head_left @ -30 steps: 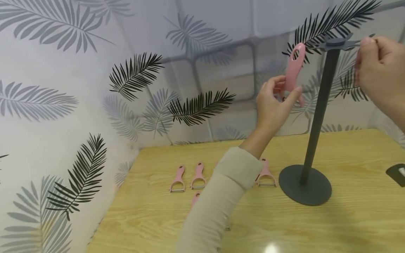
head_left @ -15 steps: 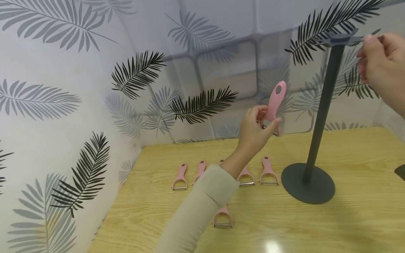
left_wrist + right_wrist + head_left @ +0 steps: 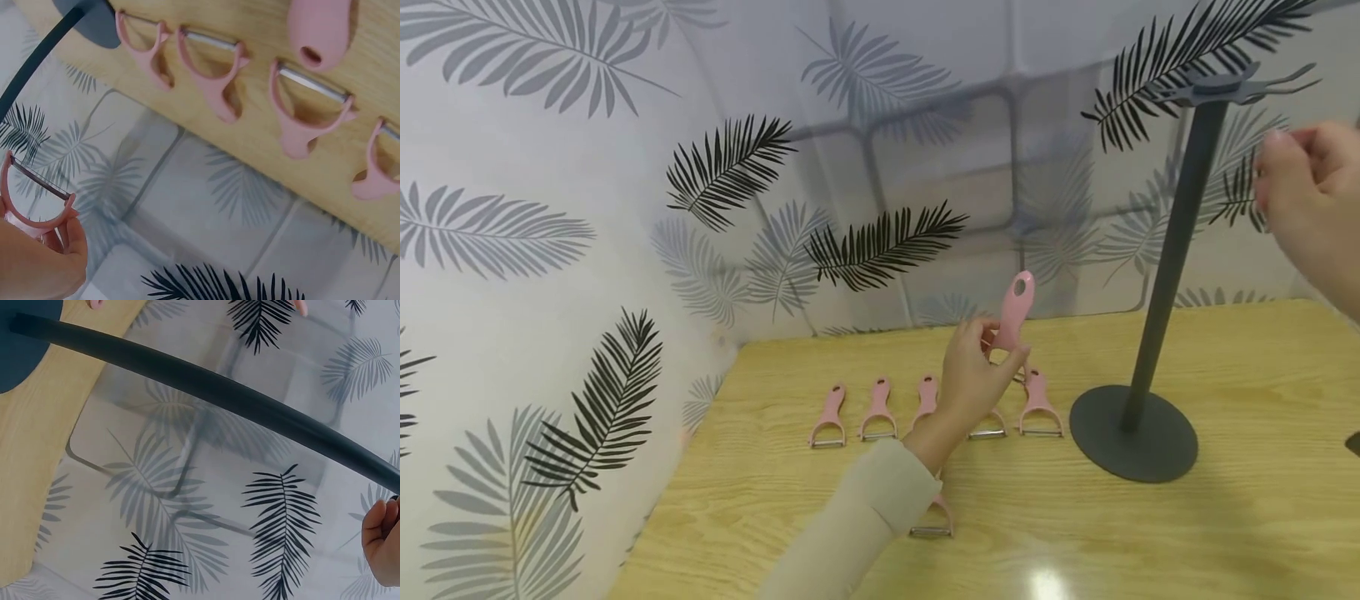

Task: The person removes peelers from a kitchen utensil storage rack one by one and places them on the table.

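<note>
My left hand (image 3: 973,375) pinches a pink Y-shaped peeler (image 3: 1015,308) near its head, with the holed handle pointing up, above the table. In the left wrist view the held peeler's metal blade (image 3: 40,181) shows over the fingers. A dark stand (image 3: 1176,267) rises at the right, with a round base and curved hooks (image 3: 1285,82) at its top. My right hand (image 3: 1318,208) is just below those hooks, apart from them, its fingers loosely curled; I see nothing in it. The head view cuts off part of this hand.
Several pink peelers lie in a row on the wooden table (image 3: 737,500), among them one at the left (image 3: 831,408) and one beside the stand's base (image 3: 1037,404). Another peeler (image 3: 934,521) lies nearer, partly behind my left arm. A dark flat piece (image 3: 1353,443) shows at the right edge.
My left hand has moved down and left with the peeler, away from the stand's top. My right hand has come off the hooks and dropped slightly.
</note>
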{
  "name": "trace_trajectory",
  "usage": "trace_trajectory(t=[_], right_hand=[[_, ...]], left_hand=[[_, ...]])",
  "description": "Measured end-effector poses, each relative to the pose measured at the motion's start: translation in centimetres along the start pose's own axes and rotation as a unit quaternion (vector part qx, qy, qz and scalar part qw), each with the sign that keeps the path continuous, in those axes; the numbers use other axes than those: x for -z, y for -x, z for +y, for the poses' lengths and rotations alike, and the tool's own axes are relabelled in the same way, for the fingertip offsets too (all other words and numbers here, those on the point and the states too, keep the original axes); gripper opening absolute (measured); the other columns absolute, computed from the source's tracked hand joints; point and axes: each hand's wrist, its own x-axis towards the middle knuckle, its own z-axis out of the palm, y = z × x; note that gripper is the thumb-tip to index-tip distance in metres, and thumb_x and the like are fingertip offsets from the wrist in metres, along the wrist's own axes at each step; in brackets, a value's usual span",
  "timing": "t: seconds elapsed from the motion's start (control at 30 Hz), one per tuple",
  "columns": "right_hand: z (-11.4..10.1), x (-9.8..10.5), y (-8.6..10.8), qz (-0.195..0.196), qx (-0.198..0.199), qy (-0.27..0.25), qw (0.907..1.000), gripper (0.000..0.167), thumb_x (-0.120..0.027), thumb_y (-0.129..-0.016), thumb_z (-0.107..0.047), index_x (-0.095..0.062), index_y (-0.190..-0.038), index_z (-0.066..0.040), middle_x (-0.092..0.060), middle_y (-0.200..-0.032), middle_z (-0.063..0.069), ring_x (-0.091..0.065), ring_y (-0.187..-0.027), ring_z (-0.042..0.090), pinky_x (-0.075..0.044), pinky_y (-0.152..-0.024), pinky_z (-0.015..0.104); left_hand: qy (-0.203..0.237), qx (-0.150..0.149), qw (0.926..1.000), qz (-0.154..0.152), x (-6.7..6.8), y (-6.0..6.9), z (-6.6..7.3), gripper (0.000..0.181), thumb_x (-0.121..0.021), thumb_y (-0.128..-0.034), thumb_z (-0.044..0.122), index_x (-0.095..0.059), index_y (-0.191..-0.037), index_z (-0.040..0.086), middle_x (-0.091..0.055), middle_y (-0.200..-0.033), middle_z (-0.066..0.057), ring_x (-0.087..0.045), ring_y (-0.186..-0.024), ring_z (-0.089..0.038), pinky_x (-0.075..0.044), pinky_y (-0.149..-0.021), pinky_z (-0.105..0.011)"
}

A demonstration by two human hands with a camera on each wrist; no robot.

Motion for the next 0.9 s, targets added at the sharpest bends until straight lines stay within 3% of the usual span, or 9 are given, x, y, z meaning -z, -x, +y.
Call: trace_trajectory(t=[0.17,0.43,0.5,0.57,0.67,0.73,0.9], right_hand=[[1.0,-0.8,1.1,0.039,0.037,-0.007,0.9985,0.016,-0.033,-0.1,-0.028,-0.038,-0.086,-0.034,-0.038,-0.065,-0.016,-0.031,-0.054,0.002,-0.025,-0.052,0.018],[3.1,-1.9,3.3,0.075,0.104,-0.009,0.9917,0.023,-0.041,-0.096,-0.019,-0.038,-0.082,-0.037,-0.038,-0.065,-0.024,-0.029,-0.047,-0.007,-0.023,-0.045,0.012],[3.6,-2.1,3.9,0.072,0.118,-0.005,0.9904,0.017,-0.042,-0.095,-0.017,-0.048,-0.082,-0.027,-0.038,-0.066,-0.028,-0.029,-0.048,-0.01,-0.024,-0.046,0.01],[4.1,-2.3,4.5,0.069,0.135,-0.001,0.9884,0.015,-0.043,-0.094,-0.014,-0.054,-0.085,-0.01,-0.037,-0.067,-0.032,-0.03,-0.051,-0.012,-0.025,-0.048,0.008],[4.7,-2.8,5.3,0.067,0.161,0.003,0.9848,0.023,-0.045,-0.092,-0.009,-0.053,-0.093,0.013,-0.036,-0.07,-0.037,-0.032,-0.056,-0.016,-0.026,-0.053,0.005],[5.2,-3.2,5.8,0.072,0.178,0.004,0.9814,0.022,-0.047,-0.09,-0.007,-0.054,-0.091,0.014,-0.036,-0.072,-0.039,-0.032,-0.06,-0.018,-0.026,-0.056,0.003],[6.4,-3.9,7.2,0.079,0.196,0.002,0.9774,0.019,-0.051,-0.086,-0.005,-0.057,-0.086,0.013,-0.036,-0.073,-0.04,-0.033,-0.063,-0.02,-0.026,-0.055,0.003]], left_hand=[[-0.028,0.036,0.9989,-0.01,-0.1,1.5,-1.0,0.038,-0.069,-0.082,0.027,-0.058,-0.11,0.003,-0.057,-0.091,-0.005,-0.049,-0.078,-0.013,-0.039,-0.064,-0.017],[-0.052,0.08,0.9942,-0.049,-0.5,4.1,-2.9,0.041,-0.071,-0.0802,0.025,-0.058,-0.11,-0.001,-0.059,-0.092,-0.008,-0.046,-0.068,-0.006,-0.04,-0.057,-0.014],[-0.047,0.094,0.9926,-0.06,-0.6,4.6,-3.4,0.042,-0.071,-0.0804,0.023,-0.058,-0.11,-0.003,-0.06,-0.095,-0.01,-0.043,-0.058,-0.004,-0.038,-0.051,-0.013],[-0.049,0.104,0.9908,-0.071,-0.7,5.1,-3.8,0.041,-0.071,-0.0808,0.022,-0.058,-0.11,-0.004,-0.061,-0.098,-0.012,-0.039,-0.051,-0.002,-0.036,-0.047,-0.012],[-0.057,0.115,0.9882,-0.084,-0.9,6.0,-4.3,0.04,-0.07,-0.0814,0.02,-0.058,-0.108,-0.006,-0.062,-0.099,-0.016,-0.033,-0.043,-0.002,-0.03,-0.039,-0.011],[-0.073,0.121,0.9861,-0.089,-1.1,6.5,-4.5,0.039,-0.069,-0.0815,0.021,-0.058,-0.108,-0.006,-0.063,-0.099,-0.015,-0.033,-0.042,-0.002,-0.028,-0.037,-0.011],[-0.113,0.128,0.9799,-0.102,-1.5,7.7,-5.0,0.036,-0.07,-0.0793,0.02,-0.06,-0.103,-0.005,-0.06,-0.079,-0.007,-0.036,-0.042,-0.003,-0.028,-0.036,-0.012]])
